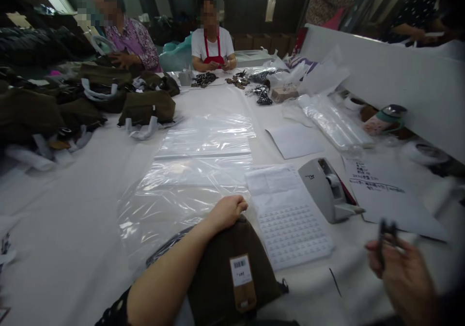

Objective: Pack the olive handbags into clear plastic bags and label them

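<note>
An olive-brown bag point(218, 272) lies in front of me, with a barcode label point(240, 270) on a brown tag. My left hand point(228, 210) reaches across it, its fingers curled closed at the bag's top edge; the fingertips are partly hidden. Off to the right, my right hand point(405, 270) is closed around small dark thread snips point(387, 234), blurred and with two prongs pointing up. A short black strip point(335, 282) rests on the table between the bag and that hand. Clear plastic bags point(196, 171) are spread flat beyond the left hand.
A sheet of printed stickers point(294, 229), a tape dispenser point(327, 190) and handwritten paper point(392, 195) lie to the right. Farther back are rolled plastic point(334, 122) and a cup point(385, 119). More olive bags point(148, 107) pile up at left. Co-workers sit across the table point(90, 209).
</note>
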`<state>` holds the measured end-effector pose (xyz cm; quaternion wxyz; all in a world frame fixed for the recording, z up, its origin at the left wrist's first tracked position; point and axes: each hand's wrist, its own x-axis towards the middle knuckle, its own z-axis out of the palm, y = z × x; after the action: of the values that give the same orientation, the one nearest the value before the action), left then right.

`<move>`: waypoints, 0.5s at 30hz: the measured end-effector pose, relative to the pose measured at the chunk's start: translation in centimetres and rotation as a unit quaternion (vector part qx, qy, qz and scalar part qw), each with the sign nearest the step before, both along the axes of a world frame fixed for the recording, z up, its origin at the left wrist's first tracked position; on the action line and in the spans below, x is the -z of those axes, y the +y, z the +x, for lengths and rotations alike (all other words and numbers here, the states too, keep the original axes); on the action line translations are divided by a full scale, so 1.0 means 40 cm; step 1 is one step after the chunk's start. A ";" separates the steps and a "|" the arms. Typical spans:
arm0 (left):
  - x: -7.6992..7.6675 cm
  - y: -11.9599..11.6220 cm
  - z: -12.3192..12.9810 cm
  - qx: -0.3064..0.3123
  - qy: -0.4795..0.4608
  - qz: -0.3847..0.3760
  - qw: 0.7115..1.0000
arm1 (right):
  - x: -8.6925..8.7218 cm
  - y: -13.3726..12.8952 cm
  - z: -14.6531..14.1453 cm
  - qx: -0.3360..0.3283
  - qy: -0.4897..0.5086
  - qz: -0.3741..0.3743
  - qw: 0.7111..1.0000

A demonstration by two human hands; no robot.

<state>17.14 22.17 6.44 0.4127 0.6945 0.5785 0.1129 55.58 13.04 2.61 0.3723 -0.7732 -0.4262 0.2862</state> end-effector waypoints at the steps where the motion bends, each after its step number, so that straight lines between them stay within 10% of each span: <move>1: -0.002 -0.001 0.002 0.001 0.002 0.003 1.000 | -0.005 -0.003 -0.073 -0.040 0.075 -0.003 0.996; 6: -0.004 -0.007 0.005 0.005 0.003 0.024 1.000 | -0.031 0.081 -0.355 -0.313 0.156 -0.103 0.931; 15: 0.005 -0.013 0.000 -0.005 -0.013 0.038 0.999 | -0.065 0.166 -0.436 -0.480 0.048 -0.118 0.868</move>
<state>17.14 21.64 6.23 0.3930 0.7052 0.5717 0.1463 38.16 19.67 5.22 0.1148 -0.4962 -0.6895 0.5150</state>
